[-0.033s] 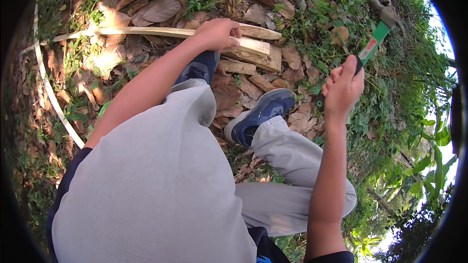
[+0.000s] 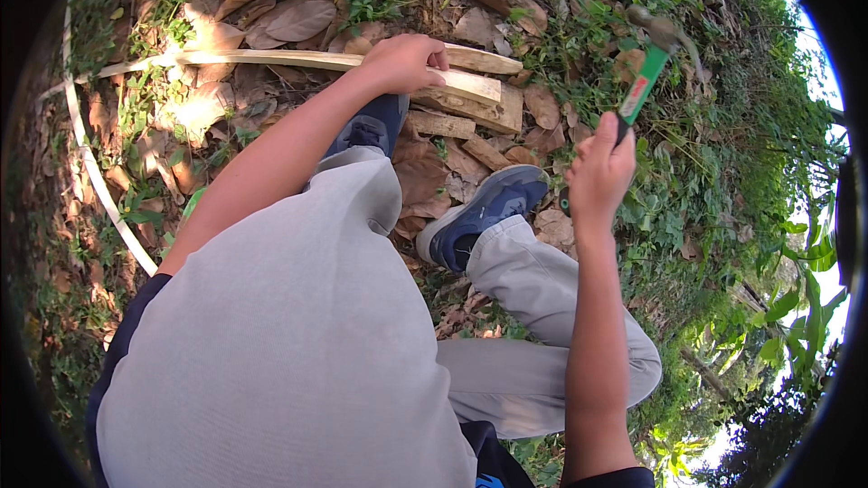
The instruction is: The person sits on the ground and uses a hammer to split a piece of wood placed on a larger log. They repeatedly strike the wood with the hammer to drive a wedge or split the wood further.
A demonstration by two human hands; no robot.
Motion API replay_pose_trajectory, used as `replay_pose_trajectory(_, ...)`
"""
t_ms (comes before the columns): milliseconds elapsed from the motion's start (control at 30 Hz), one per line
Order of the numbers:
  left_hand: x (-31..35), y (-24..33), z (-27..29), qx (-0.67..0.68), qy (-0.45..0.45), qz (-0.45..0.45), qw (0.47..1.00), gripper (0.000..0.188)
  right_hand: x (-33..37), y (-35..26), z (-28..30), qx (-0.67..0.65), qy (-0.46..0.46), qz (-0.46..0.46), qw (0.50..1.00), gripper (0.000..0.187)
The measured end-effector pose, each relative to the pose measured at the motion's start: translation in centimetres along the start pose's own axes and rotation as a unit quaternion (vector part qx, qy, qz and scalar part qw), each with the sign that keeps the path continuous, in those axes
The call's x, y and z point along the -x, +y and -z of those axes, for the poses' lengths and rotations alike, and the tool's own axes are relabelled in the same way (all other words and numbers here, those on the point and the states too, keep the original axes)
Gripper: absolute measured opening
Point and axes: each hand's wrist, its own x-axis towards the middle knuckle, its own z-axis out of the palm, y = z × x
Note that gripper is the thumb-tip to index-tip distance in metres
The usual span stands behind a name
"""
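Note:
My right hand [image 2: 601, 172] is closed around the black grip of a claw hammer [image 2: 645, 84], raised over the ground to the right, its metal head up and away from the wood. My left hand [image 2: 407, 63] grips a pale wooden strip [image 2: 472, 86] near its right end; its fingertips are partly hidden. This strip rests on a thicker piece of wood [image 2: 512, 110]. Another wooden piece [image 2: 484, 60] lies just beyond it, and a short piece [image 2: 443, 124] on the near side.
A long pale strip [image 2: 262, 57] runs leftward from my left hand. Another curved strip [image 2: 88, 155] crosses the ground at the left. My shoes [image 2: 488, 212] stand close to the wood. Dry leaves [image 2: 298, 20] and green plants [image 2: 669, 199] cover the ground.
My right hand and the hammer have swung left, toward the wood. My left hand and the wooden pieces have stayed in place.

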Motion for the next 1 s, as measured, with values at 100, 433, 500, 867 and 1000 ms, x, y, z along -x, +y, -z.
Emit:
replay_pose_trajectory(100,-0.4,0.9,-0.1,-0.001,-0.012,-0.003,1.000,0.032,5.7,10.4,-2.5,0.336,-0.136,-0.037,0.931,0.039)
replay_pose_trajectory(433,0.2,-0.3,-0.2,-0.005,0.014,-0.014,1.000,0.030,-3.4,-10.2,3.6,0.173,-0.002,0.029,0.984,0.040)
replay_pose_trajectory(500,0.1,-0.4,-0.4,0.007,0.016,-0.015,1.000,0.030,-3.2,-10.9,3.0,0.033,0.035,0.097,0.994,0.036)
replay_pose_trajectory(867,0.2,0.0,-0.4,-0.007,0.023,-0.016,1.000,0.029,4.0,5.4,-4.1,0.233,-0.082,-0.087,0.965,0.042)
replay_pose_trajectory(1000,0.1,-0.1,0.1,0.009,-0.003,0.007,1.000,0.030,-2.7,-7.2,1.1,0.179,-0.033,-0.004,0.983,0.042)
